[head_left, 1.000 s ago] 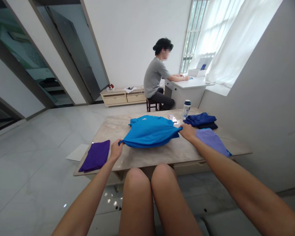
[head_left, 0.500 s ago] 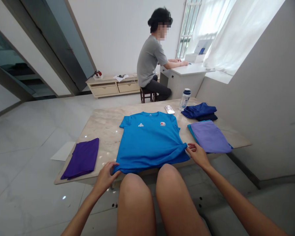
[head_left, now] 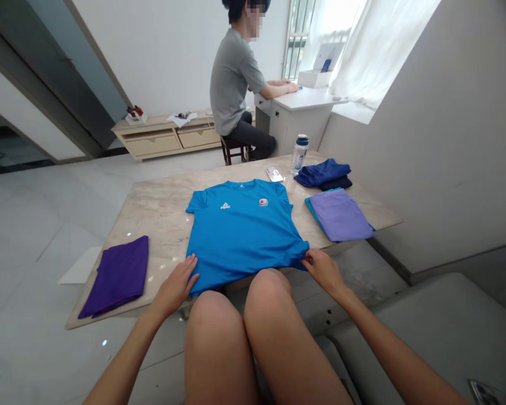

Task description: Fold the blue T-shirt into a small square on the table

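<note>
A blue T-shirt point(head_left: 240, 236) lies front side up on the marble-look table point(head_left: 160, 208), its collar at the far side and its hem at the near edge. My left hand point(head_left: 177, 286) rests with fingers stretched out on the shirt's left edge near the hem, thumb apart. At the lower right corner of the shirt, my right hand point(head_left: 324, 273) pinches the hem, and the fabric bunches there. Both of my knees sit close under the hem.
Folded purple cloth point(head_left: 122, 273) lies at the left. On the right are a folded lavender garment point(head_left: 341, 214) and dark blue clothing point(head_left: 324, 173). A water bottle point(head_left: 299, 154) and a phone point(head_left: 274, 174) stand behind. A person point(head_left: 236, 84) sits at a white desk point(head_left: 306, 100).
My left hand has gone from holding the lower left corner to lying flat on the shirt's left edge. The right-side hem looks straighter. The view has shifted right and down.
</note>
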`<state>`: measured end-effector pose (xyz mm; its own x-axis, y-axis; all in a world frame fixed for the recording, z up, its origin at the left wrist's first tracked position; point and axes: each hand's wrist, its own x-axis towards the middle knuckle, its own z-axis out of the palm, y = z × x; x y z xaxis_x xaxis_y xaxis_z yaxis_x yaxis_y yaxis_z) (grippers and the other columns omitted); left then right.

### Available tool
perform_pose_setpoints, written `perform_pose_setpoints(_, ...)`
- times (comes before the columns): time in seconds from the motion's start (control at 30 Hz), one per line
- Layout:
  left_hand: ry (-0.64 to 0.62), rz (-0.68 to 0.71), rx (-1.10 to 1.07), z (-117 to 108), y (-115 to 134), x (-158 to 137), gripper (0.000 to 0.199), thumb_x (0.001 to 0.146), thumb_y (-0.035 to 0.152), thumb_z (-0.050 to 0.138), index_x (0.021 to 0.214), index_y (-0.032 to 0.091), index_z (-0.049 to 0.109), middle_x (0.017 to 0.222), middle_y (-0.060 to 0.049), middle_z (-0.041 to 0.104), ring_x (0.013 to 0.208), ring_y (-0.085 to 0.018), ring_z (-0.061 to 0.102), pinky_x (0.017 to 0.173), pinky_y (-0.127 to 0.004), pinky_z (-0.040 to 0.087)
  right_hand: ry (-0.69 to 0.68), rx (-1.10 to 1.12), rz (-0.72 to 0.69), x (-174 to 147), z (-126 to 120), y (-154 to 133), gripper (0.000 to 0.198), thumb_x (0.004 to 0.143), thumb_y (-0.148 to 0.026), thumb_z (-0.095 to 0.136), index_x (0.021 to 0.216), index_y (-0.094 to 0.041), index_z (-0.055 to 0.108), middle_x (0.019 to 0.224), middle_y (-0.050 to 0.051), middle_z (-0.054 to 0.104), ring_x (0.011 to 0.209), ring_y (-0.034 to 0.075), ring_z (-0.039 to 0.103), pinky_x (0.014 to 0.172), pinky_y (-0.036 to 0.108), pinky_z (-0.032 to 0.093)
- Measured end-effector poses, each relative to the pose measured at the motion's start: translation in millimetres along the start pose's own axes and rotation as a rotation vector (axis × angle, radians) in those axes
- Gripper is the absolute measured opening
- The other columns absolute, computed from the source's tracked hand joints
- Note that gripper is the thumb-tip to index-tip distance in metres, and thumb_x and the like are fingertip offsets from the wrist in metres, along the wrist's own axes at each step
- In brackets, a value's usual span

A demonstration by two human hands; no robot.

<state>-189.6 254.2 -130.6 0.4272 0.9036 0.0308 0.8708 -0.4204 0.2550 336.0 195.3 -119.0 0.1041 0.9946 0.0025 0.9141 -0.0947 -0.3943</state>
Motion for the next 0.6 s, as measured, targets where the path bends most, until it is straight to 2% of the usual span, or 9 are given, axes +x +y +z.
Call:
perform_pose_setpoints(0.1, -0.010, -0.017, 0.072, 5.3, -2.2, -7.4, 0.066, 0.110, 0.049, 0.038, 0.163, 0.014, 0.059, 0.173, -0.018, 0.050, 0.160, -0.034, 0.051, 0.133, -0.057, 0.041, -0.154, -0.070, 0.072, -30.8, -7.3, 7.3, 0.016, 0.103, -0.032, 0.068, 0.094, -0.026, 0.080, 0.098, 0.008, 0.083, 0.095, 0.029, 0.079, 0.075, 0.033, 0.051)
perform_pose_setpoints(0.17, -0.033, -0.011, 0.106, 2.0, -1.3, -15.7, 0.065, 0.110, 0.048, 0.040, 0.163, 0.016, 0.060, 0.173, -0.018, 0.050, 0.160, -0.034, 0.051, 0.132, -0.060, 0.041, -0.211, -0.088, 0.048, -44.8, -13.4, 16.5, 0.017, 0.103, -0.026, 0.067, 0.095, -0.026, 0.082, 0.100, 0.008, 0.084, 0.097, 0.029, 0.080, 0.075, 0.033, 0.051)
perform_pose_setpoints(0.27, -0.077, -0.010, 0.125, -13.4, 2.8, -29.1, 0.061, 0.107, 0.045, 0.045, 0.161, 0.022, 0.062, 0.173, -0.015, 0.050, 0.160, -0.034, 0.051, 0.132, -0.061, 0.040, -0.108, -0.057, -0.023, -46.8, -26.8, 26.5, 0.021, 0.105, -0.025, 0.062, 0.100, -0.024, 0.082, 0.107, 0.010, 0.083, 0.104, 0.029, 0.078, 0.082, 0.034, 0.054)
perform_pose_setpoints(0.3, -0.095, -0.019, 0.120, -21.2, 4.6, -32.8, 0.060, 0.106, 0.044, 0.046, 0.159, 0.024, 0.065, 0.171, -0.013, 0.052, 0.159, -0.034, 0.053, 0.132, -0.061, 0.040, -0.061, -0.038, -0.045, -42.5, -31.9, 26.9, 0.023, 0.107, -0.027, 0.060, 0.101, -0.023, 0.082, 0.108, 0.011, 0.082, 0.106, 0.029, 0.077, 0.084, 0.034, 0.055)
perform_pose_setpoints(0.37, -0.144, -0.053, 0.092, -39.6, 8.5, -37.4, 0.054, 0.105, 0.046, 0.046, 0.149, 0.029, 0.074, 0.159, -0.011, 0.067, 0.150, -0.034, 0.063, 0.133, -0.059, 0.039, 0.009, 0.016, -0.097, -28.3, -40.9, 21.9, 0.028, 0.109, -0.032, 0.056, 0.102, -0.021, 0.080, 0.109, 0.012, 0.081, 0.108, 0.029, 0.076, 0.089, 0.036, 0.056)
perform_pose_setpoints(0.43, -0.179, -0.108, 0.030, -58.4, 13.1, -36.2, 0.052, 0.106, 0.052, 0.046, 0.140, 0.032, 0.080, 0.136, -0.010, 0.082, 0.132, -0.035, 0.076, 0.127, -0.055, 0.048, 0.056, 0.083, -0.179, -9.0, -44.9, 10.2, 0.031, 0.110, -0.033, 0.051, 0.103, -0.020, 0.079, 0.112, 0.012, 0.080, 0.110, 0.028, 0.074, 0.095, 0.037, 0.057)
perform_pose_setpoints(0.5, -0.173, -0.158, -0.057, -71.8, 18.8, -27.6, 0.054, 0.106, 0.060, 0.047, 0.139, 0.033, 0.081, 0.123, -0.009, 0.086, 0.118, -0.036, 0.081, 0.113, -0.051, 0.059, 0.089, 0.130, -0.273, 13.3, -40.5, -6.3, 0.033, 0.111, -0.029, 0.047, 0.109, -0.020, 0.079, 0.120, 0.014, 0.079, 0.116, 0.028, 0.074, 0.104, 0.040, 0.056)
perform_pose_setpoints(0.57, -0.113, -0.173, -0.122, -74.1, 25.8, -10.7, 0.059, 0.106, 0.064, 0.047, 0.144, 0.031, 0.077, 0.132, -0.010, 0.083, 0.123, -0.036, 0.079, 0.106, -0.048, 0.063, 0.112, 0.129, -0.336, 37.0, -25.9, -26.0, 0.036, 0.111, -0.027, 0.045, 0.122, -0.019, 0.078, 0.133, 0.016, 0.077, 0.127, 0.029, 0.071, 0.114, 0.044, 0.054)
perform_pose_setpoints(0.6, -0.078, -0.162, -0.135, -70.2, 29.4, 0.6, 0.060, 0.107, 0.063, 0.046, 0.147, 0.029, 0.076, 0.140, -0.011, 0.080, 0.130, -0.036, 0.076, 0.110, -0.048, 0.061, 0.118, 0.111, -0.347, 48.9, -15.2, -36.5, 0.039, 0.111, -0.029, 0.044, 0.130, -0.018, 0.077, 0.143, 0.018, 0.074, 0.134, 0.031, 0.069, 0.118, 0.046, 0.052)
